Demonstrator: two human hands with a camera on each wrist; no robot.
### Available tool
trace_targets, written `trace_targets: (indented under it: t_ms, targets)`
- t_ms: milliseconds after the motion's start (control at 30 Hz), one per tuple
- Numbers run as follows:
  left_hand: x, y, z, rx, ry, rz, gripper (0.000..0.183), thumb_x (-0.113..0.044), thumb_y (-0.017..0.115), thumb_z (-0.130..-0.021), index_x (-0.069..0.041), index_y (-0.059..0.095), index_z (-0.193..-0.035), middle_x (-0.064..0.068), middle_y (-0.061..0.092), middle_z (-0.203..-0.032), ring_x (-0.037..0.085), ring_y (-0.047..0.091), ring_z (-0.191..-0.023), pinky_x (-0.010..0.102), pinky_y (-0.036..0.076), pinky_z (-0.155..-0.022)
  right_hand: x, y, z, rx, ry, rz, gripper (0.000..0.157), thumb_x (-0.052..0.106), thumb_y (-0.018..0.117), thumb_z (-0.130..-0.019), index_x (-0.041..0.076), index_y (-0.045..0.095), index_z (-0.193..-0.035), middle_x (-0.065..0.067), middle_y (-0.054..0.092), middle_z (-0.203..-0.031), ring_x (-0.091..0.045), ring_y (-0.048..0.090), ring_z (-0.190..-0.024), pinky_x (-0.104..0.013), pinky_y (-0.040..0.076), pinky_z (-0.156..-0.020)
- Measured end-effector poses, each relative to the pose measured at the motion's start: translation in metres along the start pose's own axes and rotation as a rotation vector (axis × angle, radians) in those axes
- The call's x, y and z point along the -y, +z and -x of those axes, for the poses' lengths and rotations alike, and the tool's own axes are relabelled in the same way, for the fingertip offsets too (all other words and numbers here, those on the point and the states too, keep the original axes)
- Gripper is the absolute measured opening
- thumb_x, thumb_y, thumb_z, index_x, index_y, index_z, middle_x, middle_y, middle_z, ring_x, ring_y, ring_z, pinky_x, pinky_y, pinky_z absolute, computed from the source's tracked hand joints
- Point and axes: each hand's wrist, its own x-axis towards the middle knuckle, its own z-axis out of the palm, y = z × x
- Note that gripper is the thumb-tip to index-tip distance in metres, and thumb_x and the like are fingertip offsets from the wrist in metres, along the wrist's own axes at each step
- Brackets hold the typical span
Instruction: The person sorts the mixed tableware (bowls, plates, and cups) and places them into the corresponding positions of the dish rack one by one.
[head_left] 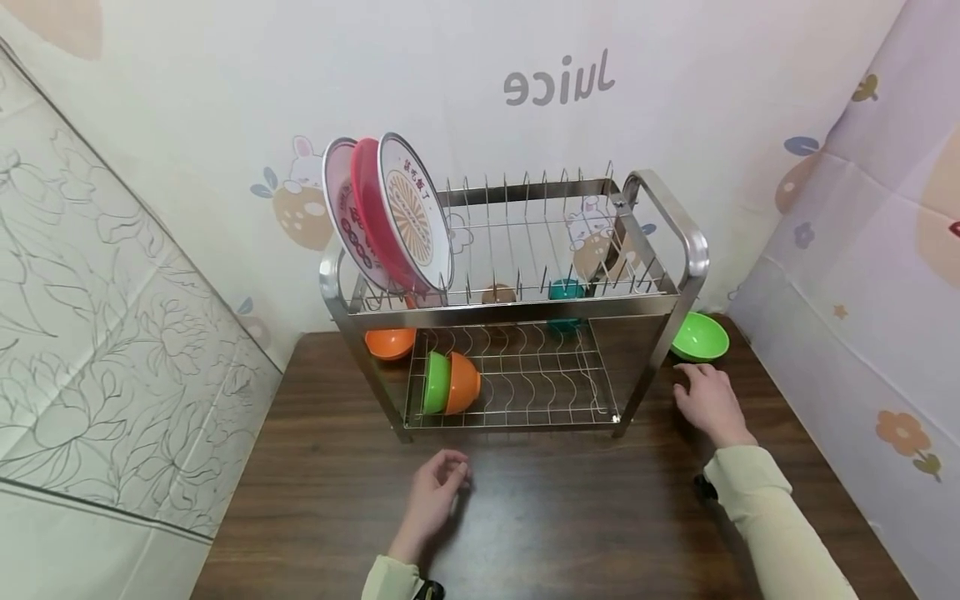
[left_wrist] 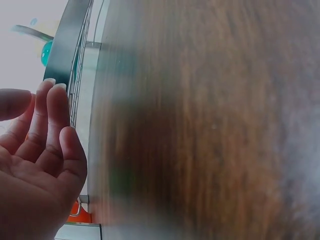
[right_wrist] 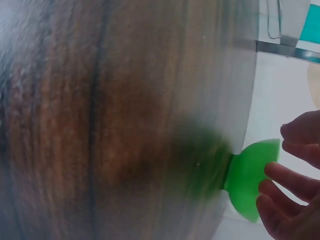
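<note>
A bright green bowl stands upright on the table to the right of the metal dish rack. Just in front of it is my right hand, fingers loosely bent and nothing held. In the right wrist view the fingertips overlap the green bowl. My left hand hovers over the table before the rack, its fingers relaxed around empty space. On the rack's lower tier, a green bowl and an orange bowl stand on edge side by side. Several plates lean upright at the left of the upper tier.
Behind the rack's left side sits another orange bowl. A teal cup and a brown item show through the wires at the back. Patterned cloth walls border the wooden table behind and at the sides.
</note>
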Motion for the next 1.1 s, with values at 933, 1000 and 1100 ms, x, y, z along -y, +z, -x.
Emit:
trace_targets:
  t_ms: [933, 1000, 1100]
  targets:
    - [-0.006, 0.054, 0.018, 0.192, -0.037, 0.162, 0.02, -0.012, 0.06, -0.099, 0.005, 0.063, -0.109, 0.012, 0.069, -0.088, 0.026, 0.068, -0.077, 0.031, 0.056, -0.072, -0.01, 0.006, -0.009, -0.053, -0.013, -0.024, 0.033, 0.009, 0.054, -0.096, -0.009, 0.057, -0.123, -0.036, 0.047, -0.125, -0.059, 0.039, -0.112, -0.069, 0.034, -0.091]
    - [-0.006, 0.055, 0.018, 0.191, -0.04, 0.166, 0.02, -0.012, 0.06, -0.099, 0.006, 0.063, -0.109, 0.012, 0.069, -0.087, 0.026, 0.068, -0.077, 0.032, 0.056, -0.072, -0.011, 0.004, -0.012, -0.07, -0.019, -0.022, 0.032, 0.009, 0.055, -0.095, -0.009, 0.057, -0.122, -0.036, 0.048, -0.124, -0.059, 0.039, -0.112, -0.068, 0.034, -0.092]
    - [-0.006, 0.055, 0.018, 0.187, -0.047, 0.162, 0.021, -0.012, 0.061, -0.099, 0.006, 0.063, -0.109, 0.01, 0.069, -0.086, 0.025, 0.068, -0.077, 0.031, 0.056, -0.072, -0.012, 0.002, -0.015, -0.081, -0.028, -0.013, 0.033, 0.008, 0.055, -0.094, -0.01, 0.057, -0.121, -0.036, 0.048, -0.124, -0.059, 0.038, -0.111, -0.067, 0.033, -0.092]
